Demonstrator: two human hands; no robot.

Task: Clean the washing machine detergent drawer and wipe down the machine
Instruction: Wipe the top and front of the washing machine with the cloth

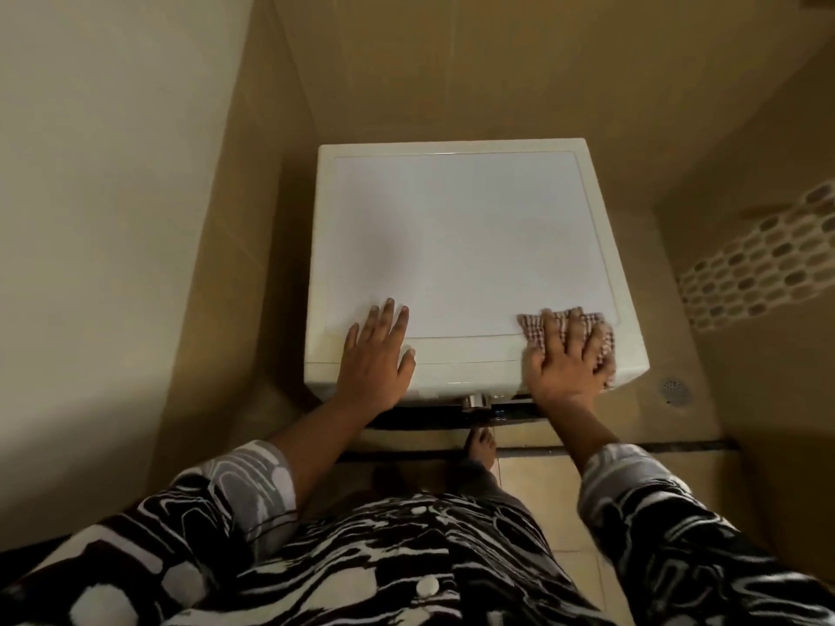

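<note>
I look straight down on a white washing machine standing in a tiled corner. My left hand rests flat on the front left of its top, fingers spread and straight. At the front right corner my right hand presses a checked red-and-white cloth flat against the lid, fingers spread over it. The cloth sticks out past my fingertips and to the right. Below the front edge, a small part of the machine's front shows between my wrists; the detergent drawer cannot be made out.
Beige tiled walls close in behind and on both sides of the machine. A mosaic tile strip runs along the right wall. A round floor drain sits right of the machine. My bare foot stands on the floor tiles in front.
</note>
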